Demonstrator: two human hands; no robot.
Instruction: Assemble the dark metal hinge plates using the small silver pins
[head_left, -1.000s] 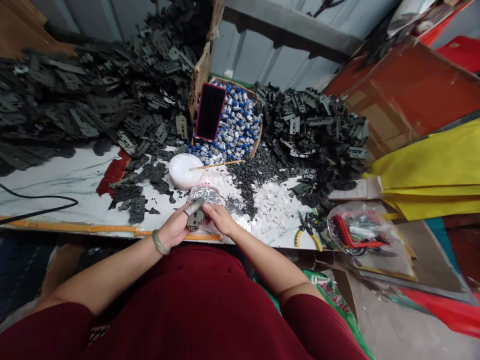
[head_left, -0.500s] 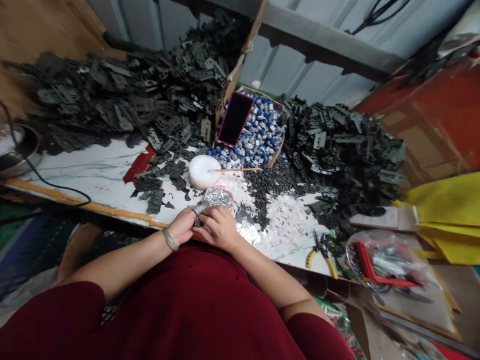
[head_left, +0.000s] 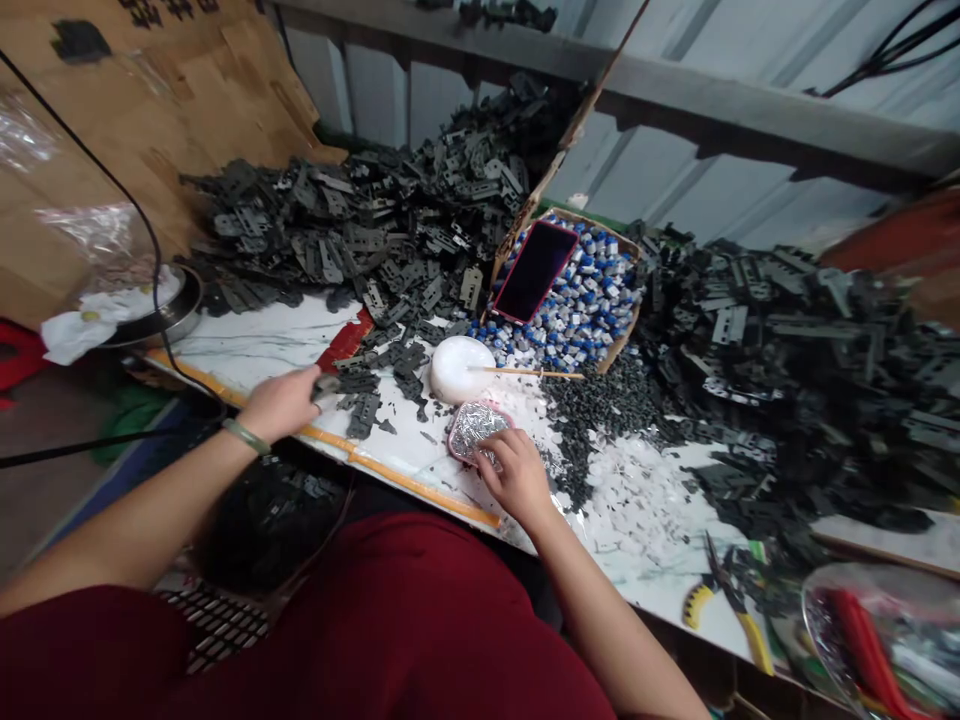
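My left hand [head_left: 281, 402] is stretched out to the left over the table's front edge, its fingers closed on a small dark plastic part [head_left: 328, 384] beside a loose cluster of black parts [head_left: 367, 405]. My right hand [head_left: 514, 472] rests by a small pink-rimmed dish of shiny metal bits [head_left: 472, 430], its fingertips curled at the dish's near rim; what they pinch is too small to make out. A white round tub [head_left: 459, 366] with a thin wooden stick [head_left: 529, 373] across it stands just behind the dish.
Large heaps of black plastic parts [head_left: 390, 230] lie at the back left and right [head_left: 787, 340]. A phone [head_left: 534, 272] leans in a cardboard box of blue-and-white pieces [head_left: 592, 300]. Small grey bits [head_left: 600, 410] and white bits [head_left: 637, 490] cover the middle. Yellow-handled pliers [head_left: 724, 600] lie near the front right edge.
The hands were together on a dark part in front of me. Now the left hand has swung out to the left and the right has gone to the dish. The view has turned left.
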